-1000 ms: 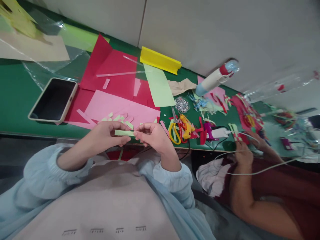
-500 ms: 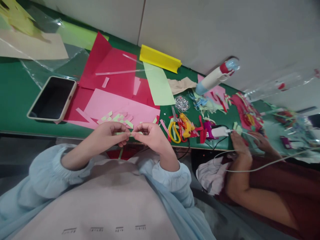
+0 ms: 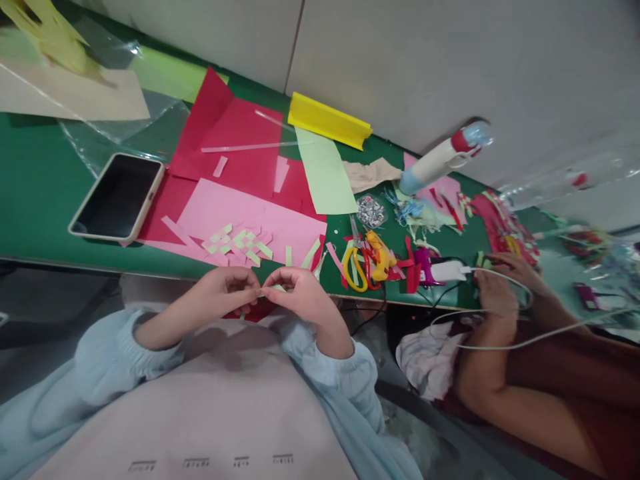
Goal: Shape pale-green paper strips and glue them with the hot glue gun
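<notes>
Just off the table's front edge, my left hand (image 3: 231,292) and my right hand (image 3: 296,292) meet fingertip to fingertip. Both are pinched on a light green paper strip (image 3: 278,288), mostly covered by the fingers. Right beyond them, a woven piece of pink and light green paper strips (image 3: 239,244) lies on a pink sheet (image 3: 280,223). Loose light green strips (image 3: 311,255) rest at that sheet's right end. Yellow-handled scissors (image 3: 355,270) lie on the table to the right of my right hand.
A phone (image 3: 117,197) lies at the left on the green table (image 3: 30,180). Red card (image 3: 250,133), a folded yellow piece (image 3: 330,120) and a bottle (image 3: 445,157) stand or lie behind. A glue gun (image 3: 379,257) is near the scissors. A co-worker's hands (image 3: 500,287) work at the right.
Both my hands have come down and nearer to my body, off the table edge, uncovering more of the woven paper. The view has shifted slightly. The co-worker's hands have moved closer together.
</notes>
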A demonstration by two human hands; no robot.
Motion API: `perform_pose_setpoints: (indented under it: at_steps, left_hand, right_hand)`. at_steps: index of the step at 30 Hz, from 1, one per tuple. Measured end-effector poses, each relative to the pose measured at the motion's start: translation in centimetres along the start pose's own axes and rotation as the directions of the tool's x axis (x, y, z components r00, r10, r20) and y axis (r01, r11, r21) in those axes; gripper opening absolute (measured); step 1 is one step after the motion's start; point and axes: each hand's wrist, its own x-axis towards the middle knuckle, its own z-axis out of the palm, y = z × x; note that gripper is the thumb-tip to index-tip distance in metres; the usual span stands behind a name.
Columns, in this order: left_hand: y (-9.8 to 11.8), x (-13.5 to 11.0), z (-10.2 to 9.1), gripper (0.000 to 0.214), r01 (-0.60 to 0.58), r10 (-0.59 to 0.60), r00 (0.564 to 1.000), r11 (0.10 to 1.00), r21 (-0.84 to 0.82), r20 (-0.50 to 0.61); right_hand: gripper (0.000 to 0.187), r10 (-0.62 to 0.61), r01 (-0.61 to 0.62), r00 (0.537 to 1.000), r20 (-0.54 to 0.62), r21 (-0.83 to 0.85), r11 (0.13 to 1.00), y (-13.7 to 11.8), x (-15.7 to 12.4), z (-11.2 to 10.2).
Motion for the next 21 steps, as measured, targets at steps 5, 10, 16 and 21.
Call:
perform_pose_setpoints:
  at_steps: [5,10,16,21]
  left_hand:
    - [0.0,-0.2,-0.3,0.023,0.008,-0.012,0.999,0.997,-0.077,-0.041]
    - [0.2,-0.4,-0.5,0.030,0.032,-0.051,0.995,0.976,-0.216,-0.083]
    - [0.3,-0.8,-0.9,0.034,0.054,-0.082,0.992,0.960,-0.276,-0.093]
    - [0.1,-1.0,-1.2,0.033,0.050,-0.078,0.992,0.966,-0.253,-0.101]
  right_hand:
    - [0.025,0.042,-0.042,0.999,0.002,0.177,0.983,-0.5,0.2,0.2]
    - [0.024,0.093,-0.085,0.996,-0.007,0.348,0.934,-0.6,0.6,0.1]
    - [0.026,0.141,-0.111,0.989,-0.041,0.425,0.899,-0.7,0.8,0.0]
    - [0.028,0.147,-0.118,0.989,-0.035,0.429,0.896,-0.7,1.0,0.1]
